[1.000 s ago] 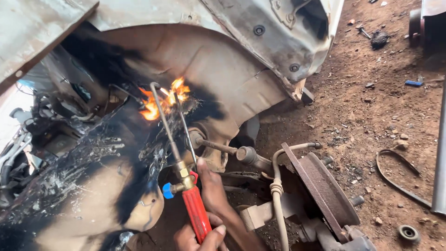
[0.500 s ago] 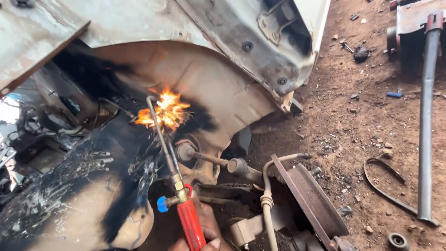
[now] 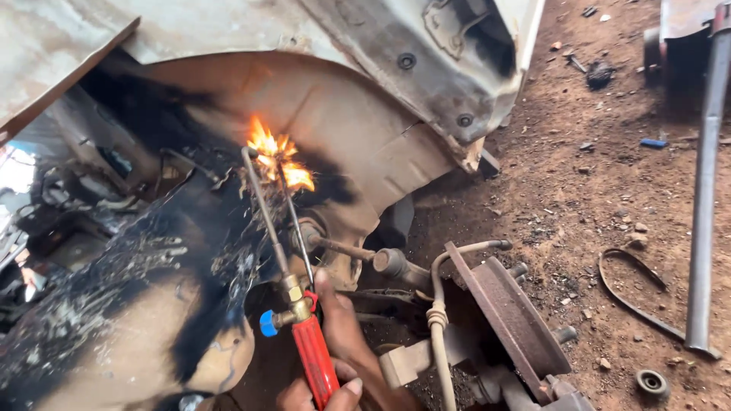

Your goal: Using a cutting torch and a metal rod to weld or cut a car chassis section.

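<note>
While flame licks the wheel arch, gripping red torch low, hands clear of heat; which hand, can't tell.

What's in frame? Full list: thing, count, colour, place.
torch: 1, red handle, brass neck, blue knob, lower centre
flame: 1, orange, at the torch tip against the wheel arch
wheel arch panel: 1, rusty tan, scorched black, upper centre
brake disc: 1, rusty, lower right
hose: 1, pale, beside the disc
belt: 1, black, on the dirt at right
metal bar: 1, grey, right edge
small ring: 1, dark, bottom right
hands: gripping the torch handle at the bottom edge; which hand is unclear
</note>
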